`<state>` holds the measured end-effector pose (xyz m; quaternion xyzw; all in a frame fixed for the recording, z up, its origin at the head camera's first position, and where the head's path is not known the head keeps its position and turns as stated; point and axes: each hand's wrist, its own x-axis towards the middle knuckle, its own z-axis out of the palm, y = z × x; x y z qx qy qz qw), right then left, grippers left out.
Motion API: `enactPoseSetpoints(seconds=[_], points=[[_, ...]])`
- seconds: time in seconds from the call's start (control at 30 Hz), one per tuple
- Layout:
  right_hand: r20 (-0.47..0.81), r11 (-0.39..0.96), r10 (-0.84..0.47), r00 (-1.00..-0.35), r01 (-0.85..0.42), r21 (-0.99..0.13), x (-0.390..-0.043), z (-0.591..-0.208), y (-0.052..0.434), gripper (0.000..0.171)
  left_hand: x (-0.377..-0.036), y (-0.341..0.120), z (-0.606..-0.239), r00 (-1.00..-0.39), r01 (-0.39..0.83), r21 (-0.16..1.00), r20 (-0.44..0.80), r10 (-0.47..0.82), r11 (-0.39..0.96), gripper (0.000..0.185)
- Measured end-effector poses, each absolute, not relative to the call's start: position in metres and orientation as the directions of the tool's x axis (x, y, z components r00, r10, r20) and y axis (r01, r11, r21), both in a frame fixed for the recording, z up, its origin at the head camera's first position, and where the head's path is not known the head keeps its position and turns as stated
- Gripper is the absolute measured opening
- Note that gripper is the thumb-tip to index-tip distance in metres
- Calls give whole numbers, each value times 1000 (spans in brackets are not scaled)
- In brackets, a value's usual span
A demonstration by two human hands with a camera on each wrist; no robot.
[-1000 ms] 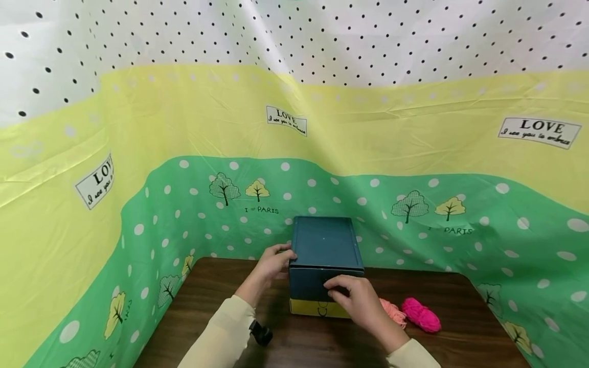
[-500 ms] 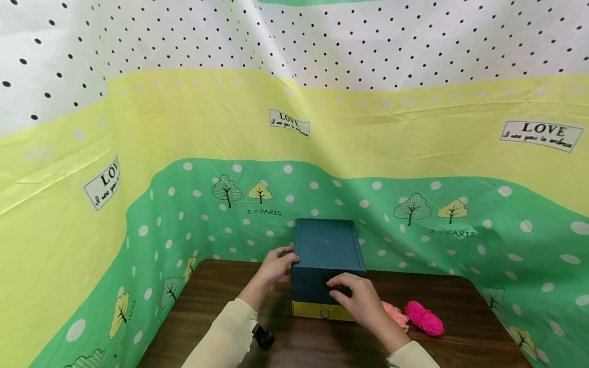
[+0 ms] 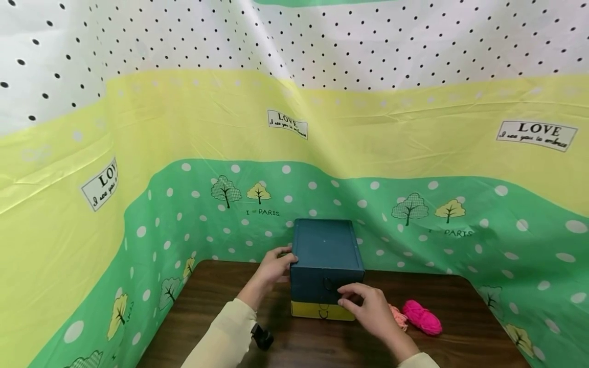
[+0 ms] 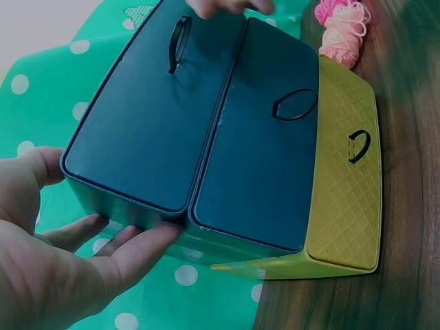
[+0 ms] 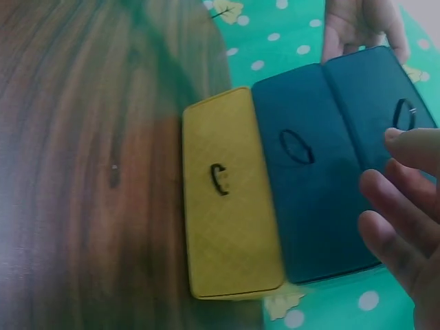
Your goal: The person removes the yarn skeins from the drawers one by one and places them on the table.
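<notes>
A small drawer chest (image 3: 324, 245) stands on the table, with two dark blue drawer fronts above a yellow drawer (image 3: 306, 310). Each front carries a black loop pull, such as the top pull (image 4: 180, 45) in the left wrist view. My left hand (image 3: 274, 267) rests against the chest's left side, its fingers spread along the side and upper edge. Just right of the top pull, my right hand (image 3: 370, 306) hovers before the front with fingers loosely bent and nothing between them. All three fronts sit flush in the left wrist view.
A bright pink yarn skein (image 3: 422, 318) and a peach yarn skein (image 3: 398, 316) lie right of the chest, the peach one partly behind my right hand. The brown wooden table (image 3: 221, 312) meets a printed green and yellow curtain (image 3: 248, 230) at the back.
A thin dark gap under the chest's top edge has closed. My right hand has moved off the top pull, rightward and slightly down. The left hand stays on the side.
</notes>
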<state>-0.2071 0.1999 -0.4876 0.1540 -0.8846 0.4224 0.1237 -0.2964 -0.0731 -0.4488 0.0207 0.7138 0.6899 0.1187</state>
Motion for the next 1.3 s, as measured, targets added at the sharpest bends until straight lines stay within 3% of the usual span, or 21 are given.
enactPoseSetpoints(seconds=[0.53,1.3], points=[[171,531,-385,-907,-369,-763,-218,-525,195,34,-299,-73,-452,-972,-126,991,-131,195,39,65],[138,622,-374,-917,-358,-696,-217,-534,182,22,-299,-73,-453,-971,-136,990,-138,193,27,64]])
